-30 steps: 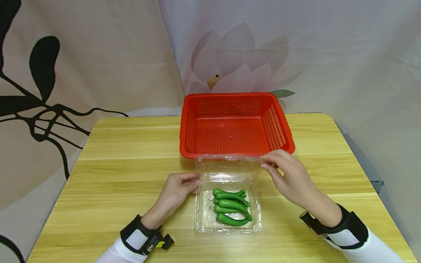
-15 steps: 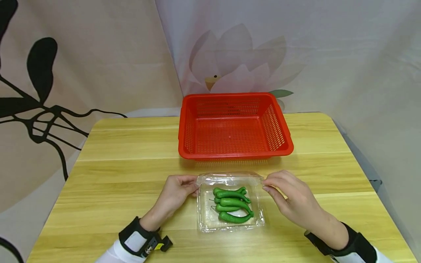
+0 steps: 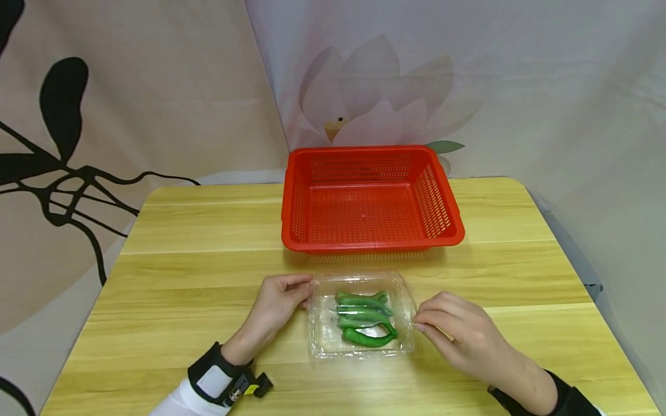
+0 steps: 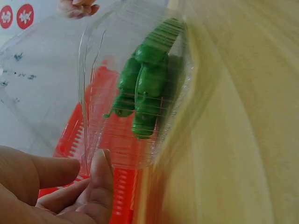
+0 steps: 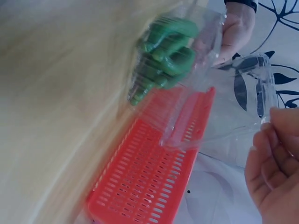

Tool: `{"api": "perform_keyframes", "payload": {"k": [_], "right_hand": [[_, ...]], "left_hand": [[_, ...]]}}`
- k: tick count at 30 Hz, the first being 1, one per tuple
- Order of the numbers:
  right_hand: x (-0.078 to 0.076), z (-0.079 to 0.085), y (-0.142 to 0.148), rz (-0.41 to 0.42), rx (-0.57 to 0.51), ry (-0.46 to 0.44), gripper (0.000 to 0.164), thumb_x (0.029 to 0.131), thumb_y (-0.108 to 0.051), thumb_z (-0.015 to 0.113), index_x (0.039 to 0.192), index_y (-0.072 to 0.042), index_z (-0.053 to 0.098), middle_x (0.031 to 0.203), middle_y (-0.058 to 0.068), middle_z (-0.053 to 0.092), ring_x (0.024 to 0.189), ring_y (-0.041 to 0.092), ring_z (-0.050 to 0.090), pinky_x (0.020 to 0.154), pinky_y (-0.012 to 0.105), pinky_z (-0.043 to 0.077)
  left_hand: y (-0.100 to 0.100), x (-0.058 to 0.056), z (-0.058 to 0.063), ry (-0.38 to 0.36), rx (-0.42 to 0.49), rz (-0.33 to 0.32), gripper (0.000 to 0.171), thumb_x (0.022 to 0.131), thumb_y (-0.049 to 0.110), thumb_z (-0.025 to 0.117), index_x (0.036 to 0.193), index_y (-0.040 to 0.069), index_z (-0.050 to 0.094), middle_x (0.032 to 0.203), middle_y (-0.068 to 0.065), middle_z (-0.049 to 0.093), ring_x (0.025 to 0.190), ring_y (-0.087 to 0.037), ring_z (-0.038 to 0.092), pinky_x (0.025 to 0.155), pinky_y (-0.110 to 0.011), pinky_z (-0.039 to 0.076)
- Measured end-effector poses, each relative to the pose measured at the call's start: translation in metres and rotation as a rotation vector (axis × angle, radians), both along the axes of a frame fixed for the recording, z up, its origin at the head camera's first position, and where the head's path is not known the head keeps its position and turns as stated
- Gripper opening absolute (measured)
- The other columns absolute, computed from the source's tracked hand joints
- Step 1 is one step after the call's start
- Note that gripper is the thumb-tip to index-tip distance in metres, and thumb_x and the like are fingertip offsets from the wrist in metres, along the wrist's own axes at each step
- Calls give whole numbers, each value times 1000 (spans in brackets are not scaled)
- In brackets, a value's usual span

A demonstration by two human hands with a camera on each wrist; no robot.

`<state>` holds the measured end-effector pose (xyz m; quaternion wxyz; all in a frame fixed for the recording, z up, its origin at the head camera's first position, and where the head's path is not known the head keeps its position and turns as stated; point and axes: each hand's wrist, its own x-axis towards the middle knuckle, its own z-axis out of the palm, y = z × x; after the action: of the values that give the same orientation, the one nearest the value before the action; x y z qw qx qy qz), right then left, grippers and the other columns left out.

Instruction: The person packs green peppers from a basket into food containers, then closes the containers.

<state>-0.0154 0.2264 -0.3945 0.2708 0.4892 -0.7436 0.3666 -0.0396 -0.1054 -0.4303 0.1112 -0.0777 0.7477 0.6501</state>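
Observation:
A clear plastic clamshell box (image 3: 318, 349) lies on the wooden table, holding several green chili peppers (image 3: 370, 338). Its hinged lid (image 5: 238, 100) slants up over the peppers, partly lowered, as both wrist views show. At the box's left back corner, near the hinge, my left hand (image 3: 278, 306) pinches the edge between thumb and fingers. My right hand (image 3: 460, 329) pinches the lid's free edge at the right side, its fingertips right at the plastic. The peppers show through the lid in the head view, with their stems toward the left.
Behind the box stands a red perforated plastic basket (image 3: 364, 245) with nothing in it. The wooden table (image 3: 198, 294) extends to both sides. A printed cloth backdrop (image 3: 208, 86) hangs behind the table.
My right hand has brought the lid from leaning back at the basket, over and forward above the peppers. The left hand has stayed at the box's corner.

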Motion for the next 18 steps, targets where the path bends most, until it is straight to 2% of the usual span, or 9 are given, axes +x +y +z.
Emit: {"api": "perform_keyframes", "payload": {"k": [5,10,14,18], "right_hand": [[3,-2,-1,38,29,48,25,106,-12,61,88,-3,75,89,3,70,79,16,65,71,21,57],[6,-6,-3,54,62,80,26,106,-10,59,86,-4,75,88,3,70,77,15,65,67,22,57],[10,-13,-1,48,113,79,27,106,-11,57,87,-5,75,89,1,70,78,13,65,68,23,57],[13,-20,1,23,158,89,28,106,-13,56,87,-6,76,90,0,71,79,14,67,71,27,59]], "left_hand": [[-4,4,2,-55,22,-10,18,100,-1,67,113,-11,75,81,-14,71,70,-18,66,65,-31,63],[-8,10,5,-121,63,-32,24,104,8,64,110,-14,73,78,-10,69,65,-17,66,59,-28,62],[-11,18,9,-170,86,-92,33,110,15,56,117,-15,66,77,-9,67,61,-15,64,55,-26,59],[-14,28,13,-177,83,-165,38,111,20,54,121,-15,62,80,-9,66,62,-17,66,55,-29,61]]}}
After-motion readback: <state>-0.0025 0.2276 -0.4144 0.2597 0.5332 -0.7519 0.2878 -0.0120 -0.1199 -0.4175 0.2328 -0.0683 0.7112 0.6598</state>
